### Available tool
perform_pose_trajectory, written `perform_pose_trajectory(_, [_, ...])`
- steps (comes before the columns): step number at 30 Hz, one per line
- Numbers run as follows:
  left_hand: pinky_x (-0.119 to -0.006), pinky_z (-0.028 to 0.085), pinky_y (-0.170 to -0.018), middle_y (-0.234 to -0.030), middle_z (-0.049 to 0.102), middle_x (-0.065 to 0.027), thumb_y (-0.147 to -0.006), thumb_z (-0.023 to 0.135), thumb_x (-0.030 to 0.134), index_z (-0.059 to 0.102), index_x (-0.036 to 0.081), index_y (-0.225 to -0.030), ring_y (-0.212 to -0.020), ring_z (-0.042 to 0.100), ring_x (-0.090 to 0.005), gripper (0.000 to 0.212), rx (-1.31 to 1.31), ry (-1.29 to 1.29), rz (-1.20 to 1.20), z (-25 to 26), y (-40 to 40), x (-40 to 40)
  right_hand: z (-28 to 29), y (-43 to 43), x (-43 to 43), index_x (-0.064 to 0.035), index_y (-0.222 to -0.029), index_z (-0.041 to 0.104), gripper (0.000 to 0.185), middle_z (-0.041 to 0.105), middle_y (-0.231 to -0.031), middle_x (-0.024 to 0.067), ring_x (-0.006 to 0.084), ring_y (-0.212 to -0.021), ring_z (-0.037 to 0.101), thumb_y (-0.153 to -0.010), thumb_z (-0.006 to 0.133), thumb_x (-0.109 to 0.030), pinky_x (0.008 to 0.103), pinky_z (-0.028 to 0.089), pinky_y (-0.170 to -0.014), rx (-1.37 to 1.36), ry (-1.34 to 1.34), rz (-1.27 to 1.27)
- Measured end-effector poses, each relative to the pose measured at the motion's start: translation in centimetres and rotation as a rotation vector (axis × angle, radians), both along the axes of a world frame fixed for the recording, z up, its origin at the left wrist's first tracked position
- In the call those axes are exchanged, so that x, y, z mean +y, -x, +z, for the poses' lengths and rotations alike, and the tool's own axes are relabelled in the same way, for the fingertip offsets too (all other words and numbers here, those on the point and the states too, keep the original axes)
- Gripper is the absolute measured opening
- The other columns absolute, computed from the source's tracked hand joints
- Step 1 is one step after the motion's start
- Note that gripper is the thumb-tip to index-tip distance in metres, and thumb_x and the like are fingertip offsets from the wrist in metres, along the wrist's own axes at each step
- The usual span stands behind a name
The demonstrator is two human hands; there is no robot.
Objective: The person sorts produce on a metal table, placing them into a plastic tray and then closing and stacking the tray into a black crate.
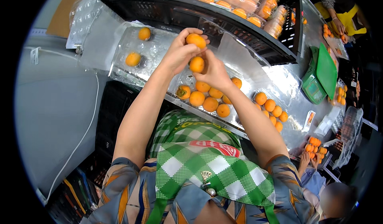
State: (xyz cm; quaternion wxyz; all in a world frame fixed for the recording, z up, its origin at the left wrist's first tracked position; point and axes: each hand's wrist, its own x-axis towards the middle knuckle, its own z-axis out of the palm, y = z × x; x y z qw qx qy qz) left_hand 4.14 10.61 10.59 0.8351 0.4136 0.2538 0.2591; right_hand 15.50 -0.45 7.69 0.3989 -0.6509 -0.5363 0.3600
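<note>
My left hand (183,48) is closed around an orange persimmon (196,40) above the metal table (236,122). Just below and to the right, my right hand (211,69) has its fingers and thumb around a second persimmon (197,64). Beneath my hands, a clear plastic tray (182,81) holds several persimmons, one of them with its green calyx (180,92) up. To the left, another clear tray (155,41) has a persimmon at its upper left (144,33) and one lower down (133,59).
A black plastic crate (179,10) of packed fruit stands behind my hands. Stacked clear trays (86,17) lie at upper left. Rightward are a filled tray (270,105), a green scale (312,83) and a printed card (308,120). Co-workers' hands (339,26) (304,161) handle fruit at far right.
</note>
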Motion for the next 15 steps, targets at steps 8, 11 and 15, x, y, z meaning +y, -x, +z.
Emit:
perform_pose_trajectory(8, [-0.028, 0.047, -0.078, -0.100, 0.057, -0.0045, -0.077, 0.067, 0.008, 0.060, 0.007, -0.101, -0.099, 0.056, -0.0159, 0.025, 0.132, -0.077, -0.132, -1.3, 0.3, 0.1, 1.6, -4.1, -2.5, -0.0056, -0.102, 0.052, 0.026, 0.055, -0.087, 0.0058, 0.0105, -0.060, 0.048, -0.088, 0.053, -0.028, 0.0224, 0.039, -0.052, 1.147, 0.258, -0.231])
perform_pose_trajectory(11, [-0.025, 0.047, -0.077, -0.102, 0.057, -0.0042, -0.070, 0.076, 0.010, 0.060, 0.006, -0.114, -0.099, 0.055, -0.0135, 0.047, 0.366, -0.245, -0.250, -0.3, 0.0, -1.2, 2.2, -4.3, -2.3, -0.0062, -0.097, 0.052, 0.038, 0.052, -0.072, 0.0043, 0.0106, -0.049, 0.042, -0.093, 0.042, -0.043, 0.0225, 0.033, -0.042, 0.872, 0.322, -0.276])
perform_pose_trajectory(15, [-0.032, 0.044, -0.087, -0.103, 0.058, -0.0095, -0.063, 0.081, 0.018, 0.060, 0.006, -0.116, -0.098, 0.055, -0.0200, 0.059, 0.344, -0.814, -0.211, -1.1, -0.9, -3.0, 3.3, -3.3, -2.1, -0.0041, -0.094, 0.054, 0.048, 0.051, -0.064, 0.0044, 0.0098, -0.042, 0.040, -0.095, 0.037, -0.050, 0.0224, 0.030, -0.037, 0.533, 0.272, -0.300])
